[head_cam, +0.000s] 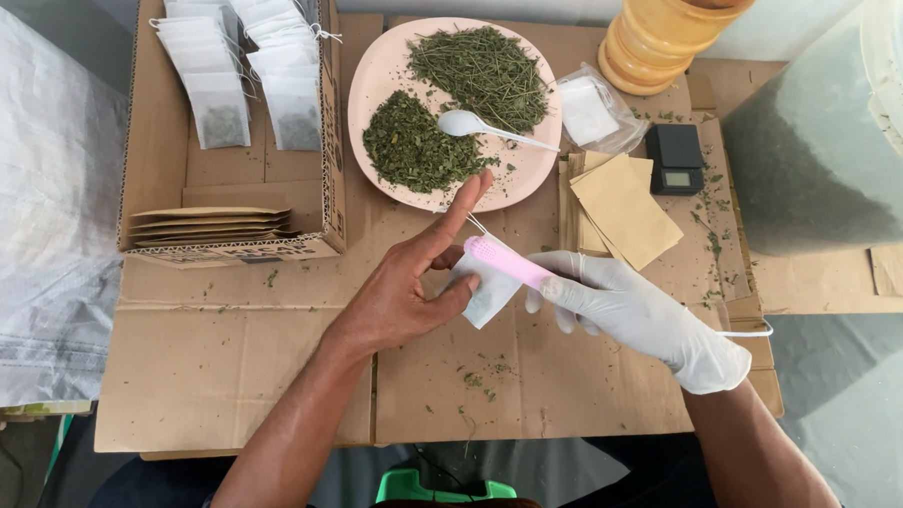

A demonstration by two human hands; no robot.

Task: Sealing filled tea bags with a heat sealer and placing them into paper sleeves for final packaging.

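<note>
Already a carton (328, 130) of filled bags; your left hand (410, 283) pinches one small bag (490, 290), gloved right hand (639, 316) grips a pink sealer (506, 261) on it; herbs (447, 104) remain.

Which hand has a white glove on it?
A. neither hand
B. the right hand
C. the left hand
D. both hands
B. The right hand is covered by a white glove and grips a pink tool, while the left hand is bare and holds a small white bag over the cardboard.
</note>
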